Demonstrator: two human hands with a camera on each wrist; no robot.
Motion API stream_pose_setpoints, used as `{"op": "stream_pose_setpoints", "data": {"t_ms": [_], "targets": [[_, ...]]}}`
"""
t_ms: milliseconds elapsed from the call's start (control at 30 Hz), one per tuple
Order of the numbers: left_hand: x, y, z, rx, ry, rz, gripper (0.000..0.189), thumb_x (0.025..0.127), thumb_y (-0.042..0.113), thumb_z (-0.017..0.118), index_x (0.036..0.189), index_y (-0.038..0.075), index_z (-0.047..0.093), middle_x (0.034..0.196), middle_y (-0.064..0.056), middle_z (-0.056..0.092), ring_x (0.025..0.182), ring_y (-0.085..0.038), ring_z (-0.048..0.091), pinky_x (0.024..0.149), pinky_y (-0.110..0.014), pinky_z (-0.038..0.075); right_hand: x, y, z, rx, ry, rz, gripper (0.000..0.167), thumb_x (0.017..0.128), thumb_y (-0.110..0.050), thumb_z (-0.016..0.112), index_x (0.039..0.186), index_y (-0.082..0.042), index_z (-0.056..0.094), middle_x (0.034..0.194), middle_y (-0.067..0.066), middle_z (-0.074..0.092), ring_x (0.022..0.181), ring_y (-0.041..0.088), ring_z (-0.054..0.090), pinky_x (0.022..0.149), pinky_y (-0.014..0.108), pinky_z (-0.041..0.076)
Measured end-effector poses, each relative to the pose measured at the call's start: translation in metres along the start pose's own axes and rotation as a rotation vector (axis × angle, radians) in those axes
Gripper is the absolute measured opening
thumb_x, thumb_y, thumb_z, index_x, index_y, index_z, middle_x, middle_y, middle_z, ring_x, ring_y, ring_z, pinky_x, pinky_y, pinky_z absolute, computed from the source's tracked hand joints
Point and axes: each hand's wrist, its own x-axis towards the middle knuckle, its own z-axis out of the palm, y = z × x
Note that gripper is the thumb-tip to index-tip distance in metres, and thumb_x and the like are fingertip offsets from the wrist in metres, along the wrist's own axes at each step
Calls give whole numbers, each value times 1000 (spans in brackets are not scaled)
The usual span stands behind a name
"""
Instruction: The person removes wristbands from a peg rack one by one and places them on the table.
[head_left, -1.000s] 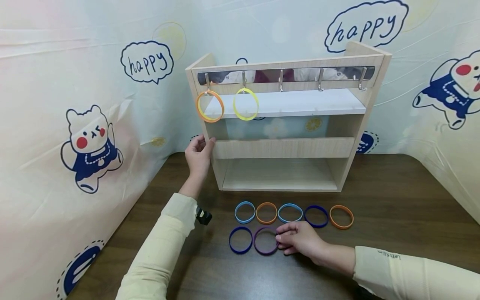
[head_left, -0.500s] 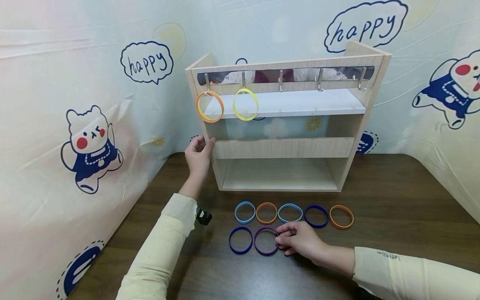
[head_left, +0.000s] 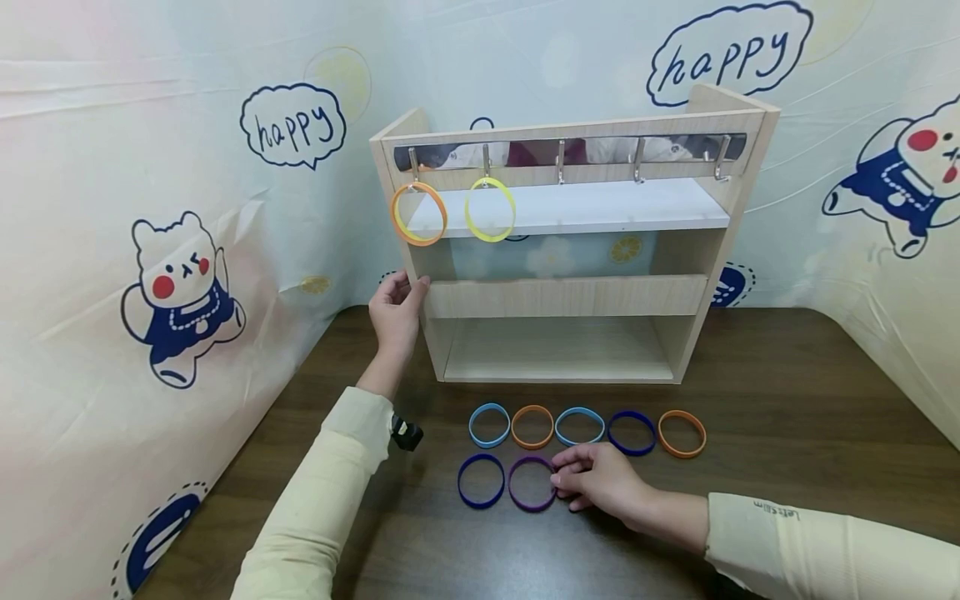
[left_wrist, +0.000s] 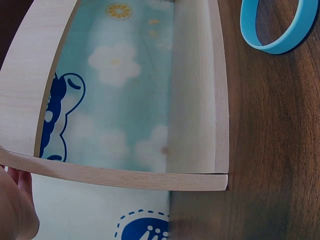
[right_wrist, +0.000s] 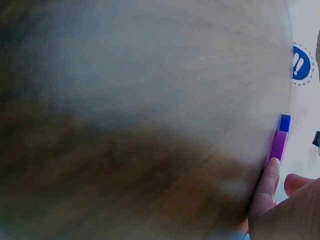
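I see almost no change over the last second: my head view slips very slightly sideways, while both hands and every band stay put. I judge the work at a standstill, with the purple band (right_wrist: 278, 145) unlifted. It lies on the counter (head_left: 795, 400) in the near row, just right of a dark blue band (right_wrist: 285, 122); a light blue band (left_wrist: 300, 27) sits at the left end of the far row.

The right hand (head_left: 606, 483) comes in low from the right, fingers bent at the purple band's right edge; one fingertip touches it, but I cannot tell whether they pinch it. The left hand (head_left: 396, 321) stretches far, gripping the left side of the wooden rack (head_left: 570, 297), thumb at its front edge.
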Motion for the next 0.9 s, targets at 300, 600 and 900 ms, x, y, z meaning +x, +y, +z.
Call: {"op": "stream_pose_setpoints", "data": {"t_ms": [300, 600, 900], "targets": [[0, 0, 0, 15, -7, 4, 29, 87, 24, 74, 108, 6, 70, 102, -10, 66, 92, -20, 62, 78, -28, 51, 4, -9, -4, -15, 23, -30, 26, 86, -3, 70, 108, 10, 63, 84, 10, 66, 76, 21, 65, 63, 36, 56], [1, 2, 1, 17, -12, 5, 29, 87, 25, 74, 108, 5, 70, 102, -10, 66, 92, -21, 62, 78, -28, 51, 20, -40, -15, 51, 102, -103, 30, 89, -5, 69, 115, 9, 61, 98, 19, 66, 89, 32, 66, 70, 38, 56], [0, 1, 0, 22, -9, -4, 30, 87, 25, 74, 108, 5, 70, 102, -9, 66, 91, -19, 62, 78, -27, 51, 37, -77, -26, 89, 143, -235, 33, 89, -5, 68, 119, 7, 60, 103, 17, 62, 92, 26, 65, 76, 38, 55]]}}
